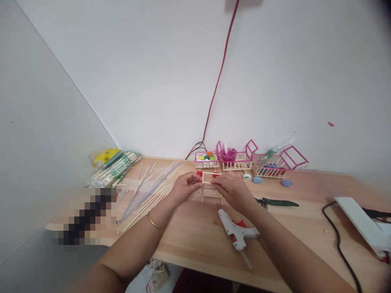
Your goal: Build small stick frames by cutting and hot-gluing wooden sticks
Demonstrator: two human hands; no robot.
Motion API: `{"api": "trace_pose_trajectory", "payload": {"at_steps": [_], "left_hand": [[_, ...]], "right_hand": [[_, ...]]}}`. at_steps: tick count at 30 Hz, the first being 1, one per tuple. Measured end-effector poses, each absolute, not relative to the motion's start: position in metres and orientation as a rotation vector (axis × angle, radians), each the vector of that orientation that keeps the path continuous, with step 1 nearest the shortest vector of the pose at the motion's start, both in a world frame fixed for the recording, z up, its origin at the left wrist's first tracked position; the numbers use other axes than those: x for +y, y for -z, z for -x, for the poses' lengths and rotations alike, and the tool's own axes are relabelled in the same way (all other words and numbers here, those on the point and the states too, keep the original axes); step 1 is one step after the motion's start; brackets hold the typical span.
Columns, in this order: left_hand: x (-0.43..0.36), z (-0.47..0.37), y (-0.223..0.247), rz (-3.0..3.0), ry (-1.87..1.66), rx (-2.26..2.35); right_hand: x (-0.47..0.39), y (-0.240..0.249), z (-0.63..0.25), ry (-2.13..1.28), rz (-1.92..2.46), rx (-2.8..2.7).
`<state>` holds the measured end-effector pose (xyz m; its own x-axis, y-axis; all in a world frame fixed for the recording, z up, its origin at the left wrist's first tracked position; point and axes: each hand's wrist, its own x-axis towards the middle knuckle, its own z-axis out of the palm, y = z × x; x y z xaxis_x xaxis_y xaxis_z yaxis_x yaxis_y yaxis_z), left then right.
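Your left hand [185,187] and right hand [234,190], fingertips nearly closed, pinch a stick frame [211,197], apparently to steady it

White back wall [146,73]; grey side wall [45,130] left; wooden table [189,244]; red cable [210,108] hanging.

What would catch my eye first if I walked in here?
Probably the left hand and right hand, mid-picture, holding a small pale stick frame between them. A white glue gun lies nearer on the table, and pink-edged stick baskets stand behind, along the wall.
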<state>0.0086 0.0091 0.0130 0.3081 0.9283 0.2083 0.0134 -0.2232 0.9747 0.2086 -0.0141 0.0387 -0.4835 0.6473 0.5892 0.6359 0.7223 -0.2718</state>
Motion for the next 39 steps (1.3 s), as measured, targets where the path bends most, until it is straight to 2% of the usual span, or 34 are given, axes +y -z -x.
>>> {"api": "trace_pose_trajectory", "payload": {"at_steps": [19,30,39], "left_hand": [[0.009,-0.008,-0.014,-1.534,-1.083,0.831],[0.017,-0.003,0.003,-1.691,-0.973,0.980],[0.019,-0.005,0.013,-1.819,-0.868,0.942]], "right_hand": [[-0.011,-0.048,-0.229,-0.104,1.022,-2.152],[0.001,-0.033,-0.258,-0.720,1.360,-2.119],[0.005,-0.019,-0.251,-1.146,1.182,-2.007]]}}
